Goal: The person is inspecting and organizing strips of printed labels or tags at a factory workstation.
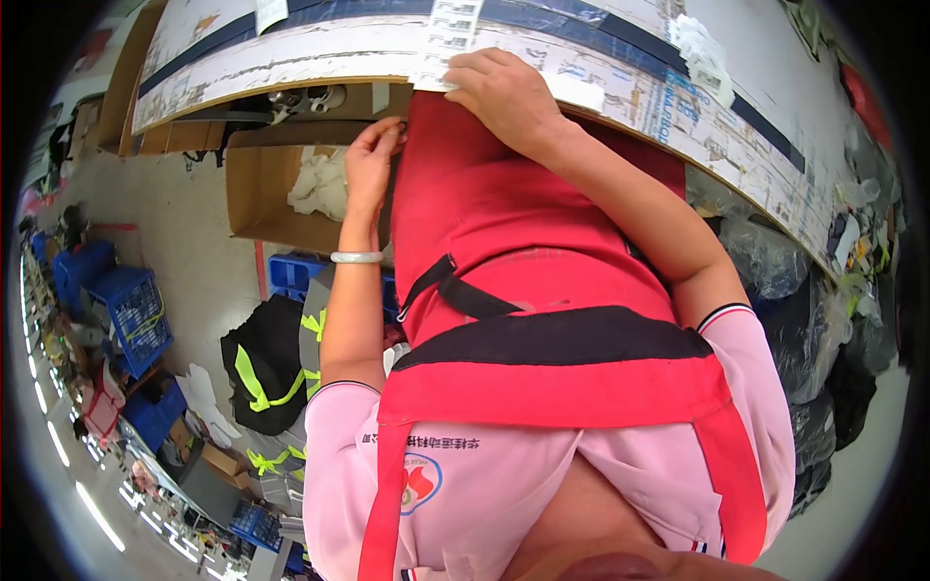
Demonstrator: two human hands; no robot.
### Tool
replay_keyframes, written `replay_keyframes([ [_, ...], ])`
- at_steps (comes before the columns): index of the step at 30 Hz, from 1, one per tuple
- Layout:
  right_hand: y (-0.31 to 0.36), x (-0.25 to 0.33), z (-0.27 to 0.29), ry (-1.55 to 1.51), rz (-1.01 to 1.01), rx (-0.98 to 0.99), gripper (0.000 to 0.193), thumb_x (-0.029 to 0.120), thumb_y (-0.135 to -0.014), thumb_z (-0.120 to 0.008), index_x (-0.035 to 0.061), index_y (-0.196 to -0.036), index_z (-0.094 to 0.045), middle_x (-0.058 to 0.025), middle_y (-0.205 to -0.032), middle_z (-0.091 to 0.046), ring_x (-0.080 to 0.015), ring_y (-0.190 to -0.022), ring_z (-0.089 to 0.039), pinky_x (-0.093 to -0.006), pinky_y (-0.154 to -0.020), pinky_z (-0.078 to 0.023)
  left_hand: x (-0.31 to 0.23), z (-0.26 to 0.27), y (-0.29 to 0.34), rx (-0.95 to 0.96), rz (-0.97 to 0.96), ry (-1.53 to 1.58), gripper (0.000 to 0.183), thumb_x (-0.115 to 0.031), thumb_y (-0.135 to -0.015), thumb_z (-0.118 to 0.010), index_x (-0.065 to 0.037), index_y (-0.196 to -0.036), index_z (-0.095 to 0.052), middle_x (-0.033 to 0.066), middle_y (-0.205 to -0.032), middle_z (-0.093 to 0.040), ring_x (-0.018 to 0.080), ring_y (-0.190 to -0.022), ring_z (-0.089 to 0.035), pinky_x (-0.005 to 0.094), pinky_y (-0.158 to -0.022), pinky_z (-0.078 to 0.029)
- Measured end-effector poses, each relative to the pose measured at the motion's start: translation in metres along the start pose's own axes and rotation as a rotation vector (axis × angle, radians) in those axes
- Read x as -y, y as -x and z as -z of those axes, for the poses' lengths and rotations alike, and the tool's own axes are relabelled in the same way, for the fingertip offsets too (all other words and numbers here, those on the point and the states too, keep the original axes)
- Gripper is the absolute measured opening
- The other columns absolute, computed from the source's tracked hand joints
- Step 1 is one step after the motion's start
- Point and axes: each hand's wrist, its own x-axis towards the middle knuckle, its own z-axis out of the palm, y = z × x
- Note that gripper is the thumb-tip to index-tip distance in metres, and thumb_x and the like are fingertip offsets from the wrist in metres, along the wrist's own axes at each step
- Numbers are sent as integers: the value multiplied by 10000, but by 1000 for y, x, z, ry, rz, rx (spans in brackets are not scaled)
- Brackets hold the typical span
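Observation:
My left hand (370,163), with a pale bracelet (356,258) on its wrist, is beside the table's near edge, left of my red apron (504,208). Its thumb and fingertips are pinched together; whatever may be between them is too small to make out. A strip of white printed labels (451,29) runs over the table top down to its near edge. My right hand (504,100) lies palm down at that edge, fingers stretched out, fingertips touching the strip's right side. White paper (573,92) lies by its knuckles.
The table top (339,53) is worn white board with dark tape. Crumpled white paper (702,60) lies on its right part. An open cardboard box (266,184) stands below, left. Plastic-wrapped bundles (775,271) are at right; blue crates (131,315) and black-and-yellow cloth (266,373) at left.

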Motion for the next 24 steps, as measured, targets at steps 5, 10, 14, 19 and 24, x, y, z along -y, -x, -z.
replay_keyframes([
  [5, -1, -8, -4, 74, 130, -38, 68, 131, -790, -618, 109, -855, -616, -8, -821, -617, -195, -815, -613, -300, -713, -518, -23, -7, 24, 14, -72, 17, 225, -91, -935, -592, 15, -1124, -654, 86, -981, -686, 143, -834, -653, 271, -797, -526],
  [10, -8, 4, 16, -33, 73, -81, 49, 122, -821, -655, 100, -863, -646, -34, -883, -666, -230, -814, -635, -326, -711, -521, -48, -13, 35, 254, 109, 110, 337, -267, -982, -543, 40, -1063, -657, 114, -940, -680, 153, -785, -650, 295, -702, -546],
  [14, 9, 32, 41, -202, 178, 10, 95, 130, -787, -699, 93, -844, -632, -43, -884, -652, -238, -789, -627, -335, -688, -516, -91, -37, 42, 391, 198, 420, 354, -314, -962, -574, 21, -1036, -658, 98, -864, -682, 126, -737, -647, 261, -645, -534],
  [19, 41, 60, 65, -631, 122, 288, 112, 139, -822, -697, 62, -878, -637, -78, -867, -640, -237, -756, -623, -312, -686, -515, -79, -52, 35, 250, 141, 381, 224, -188, -903, -671, 22, -982, -676, 31, -802, -686, 80, -626, -612, 232, -571, -499],
  [24, 33, 21, 85, -941, -656, 101, 164, 147, -892, -662, -1, -962, -663, -26, -774, -643, -74, -687, -567, -228, -628, -481, -89, -65, 63, 372, 104, 99, 181, -170, -909, -664, 0, -958, -702, 11, -790, -679, 38, -642, -575, 200, -564, -455],
])
